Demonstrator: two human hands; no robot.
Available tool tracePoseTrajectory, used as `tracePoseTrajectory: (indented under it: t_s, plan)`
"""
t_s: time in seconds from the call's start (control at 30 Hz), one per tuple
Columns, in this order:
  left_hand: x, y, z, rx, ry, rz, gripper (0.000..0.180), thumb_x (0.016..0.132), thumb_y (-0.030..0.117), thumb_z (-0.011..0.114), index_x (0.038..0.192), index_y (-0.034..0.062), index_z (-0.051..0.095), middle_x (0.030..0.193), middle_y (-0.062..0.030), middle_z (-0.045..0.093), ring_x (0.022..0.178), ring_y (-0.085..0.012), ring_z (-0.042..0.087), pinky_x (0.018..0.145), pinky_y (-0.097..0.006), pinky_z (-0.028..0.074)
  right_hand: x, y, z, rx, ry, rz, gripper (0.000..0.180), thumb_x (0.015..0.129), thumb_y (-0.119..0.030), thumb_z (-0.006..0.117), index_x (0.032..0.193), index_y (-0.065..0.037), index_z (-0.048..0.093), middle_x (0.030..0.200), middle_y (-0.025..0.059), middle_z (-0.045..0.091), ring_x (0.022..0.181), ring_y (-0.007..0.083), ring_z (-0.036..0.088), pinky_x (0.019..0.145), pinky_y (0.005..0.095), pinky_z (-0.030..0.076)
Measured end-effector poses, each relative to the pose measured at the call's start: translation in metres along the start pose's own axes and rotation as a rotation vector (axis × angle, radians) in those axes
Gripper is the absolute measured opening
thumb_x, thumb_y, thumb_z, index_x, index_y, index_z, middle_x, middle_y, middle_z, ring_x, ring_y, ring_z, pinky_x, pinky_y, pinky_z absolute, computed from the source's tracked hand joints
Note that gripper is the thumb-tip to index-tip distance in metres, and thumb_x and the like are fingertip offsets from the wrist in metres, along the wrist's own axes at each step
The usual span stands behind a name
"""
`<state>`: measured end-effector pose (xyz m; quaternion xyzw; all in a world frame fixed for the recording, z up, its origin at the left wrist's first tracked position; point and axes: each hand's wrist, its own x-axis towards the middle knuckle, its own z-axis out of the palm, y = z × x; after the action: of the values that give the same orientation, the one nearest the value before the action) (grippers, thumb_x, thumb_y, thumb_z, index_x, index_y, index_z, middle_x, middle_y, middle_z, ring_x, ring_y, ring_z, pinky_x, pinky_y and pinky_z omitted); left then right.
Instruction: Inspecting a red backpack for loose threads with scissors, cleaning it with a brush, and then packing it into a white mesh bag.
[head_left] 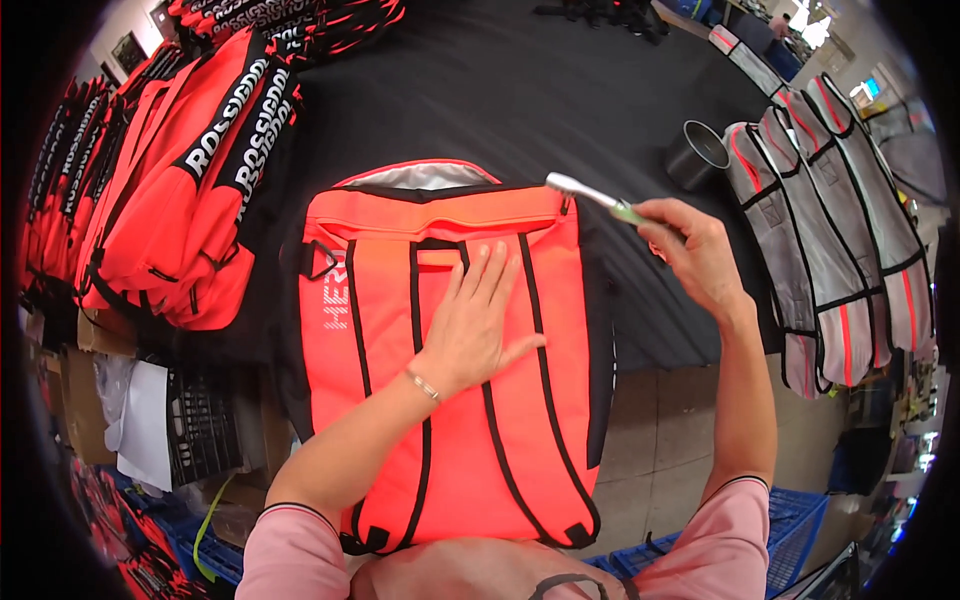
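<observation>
A bright orange backpack (380, 330) with black straps lies flat, back side up, over the near edge of a black table (560, 110). My left hand (475, 325) rests palm down on its middle, fingers spread between the two shoulder straps. My right hand (690, 250) is closed around a small tool with a green grip and a slim silver tip (585, 192). That tip touches the backpack's top right corner, by the zipper end. The bag's top opening shows a grey lining.
A stack of orange and black bags (170, 180) fills the table's left side. Grey panels with red and black trim (840, 230) lie in a row at the right. A dark roll of tape (697, 152) stands near them. Blue crates (790, 520) sit on the floor.
</observation>
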<state>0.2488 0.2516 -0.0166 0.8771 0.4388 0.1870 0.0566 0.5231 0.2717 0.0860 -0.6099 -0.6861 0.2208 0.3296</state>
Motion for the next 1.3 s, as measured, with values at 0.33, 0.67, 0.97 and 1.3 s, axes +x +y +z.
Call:
tracePoseTrajectory:
  t_s: [0.33,0.67,0.97,1.3]
  plan:
    - [-0.007,0.004,0.005,-0.124,-0.016,0.019,0.085,0.085,0.054,0.064,0.144,-0.0016,0.037,0.150,-0.0203,0.036,0.142,-0.0358,0.030,0.113,-0.048,0.030,0.042,-0.007,0.089,-0.406,-0.248,-0.489,0.014,0.087,-0.018,0.067,0.097,-0.008,0.069,0.092,0.0066,0.057,0.075,0.0275,0.064,0.064,0.0385,0.051]
    - [-0.006,0.002,0.003,-0.155,-0.037,0.013,0.084,0.086,0.053,0.063,0.144,-0.0004,0.037,0.151,-0.0200,0.035,0.140,-0.0370,0.032,0.112,-0.050,0.031,0.048,0.005,0.062,-0.422,-0.309,-0.548,0.010,0.083,-0.011,0.068,0.093,-0.009,0.070,0.087,0.0068,0.058,0.069,0.0281,0.063,0.060,0.0377,0.049]
    - [-0.009,0.000,0.001,-0.187,-0.031,0.021,0.083,0.085,0.050,0.065,0.144,-0.0005,0.038,0.150,-0.0202,0.036,0.140,-0.0362,0.034,0.111,-0.050,0.031,0.037,0.015,0.012,-0.526,-0.362,-0.447,0.009,0.081,-0.008,0.067,0.089,-0.005,0.069,0.080,0.0081,0.054,0.065,0.0277,0.060,0.058,0.0378,0.047]
    - [-0.010,0.000,0.002,-0.194,-0.010,0.014,0.079,0.086,0.047,0.065,0.144,-0.0001,0.039,0.149,-0.0211,0.038,0.140,-0.0365,0.034,0.113,-0.050,0.029,0.035,0.018,0.017,-0.493,-0.339,-0.367,0.007,0.086,-0.014,0.064,0.087,-0.008,0.066,0.084,0.0060,0.054,0.072,0.0282,0.061,0.061,0.0390,0.048]
